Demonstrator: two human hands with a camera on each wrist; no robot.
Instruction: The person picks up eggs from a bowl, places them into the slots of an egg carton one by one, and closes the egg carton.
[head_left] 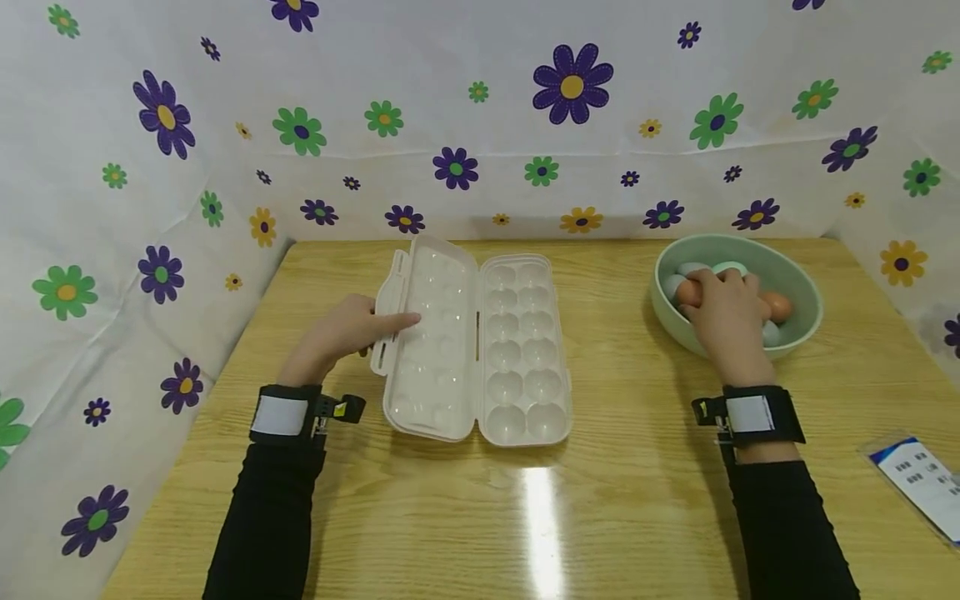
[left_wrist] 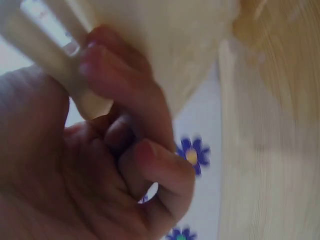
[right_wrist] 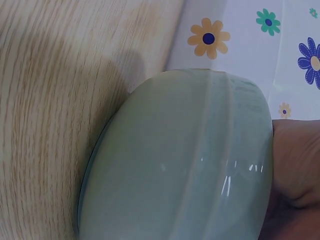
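A white plastic egg carton (head_left: 522, 350) lies unfolded on the table, its cups facing up on the right half. My left hand (head_left: 341, 333) grips the outer edge of its lid (head_left: 431, 367), thumb on the inside and fingers behind; the left wrist view shows those curled fingers (left_wrist: 135, 90) at the lid's edge. At the right, my right hand (head_left: 727, 321) reaches into a pale green bowl (head_left: 806, 321) of eggs. A brown egg (head_left: 687, 292) shows between its thumb and index finger. The bowl's wall (right_wrist: 160, 165) hides the fingertips in the right wrist view.
Another brown egg (head_left: 780, 307) and several pale eggs lie in the bowl around the right hand. A printed card (head_left: 918, 483) rests near the table's right edge. Flower-patterned cloth (head_left: 480, 108) stands behind and beside the wooden table (head_left: 420, 517).
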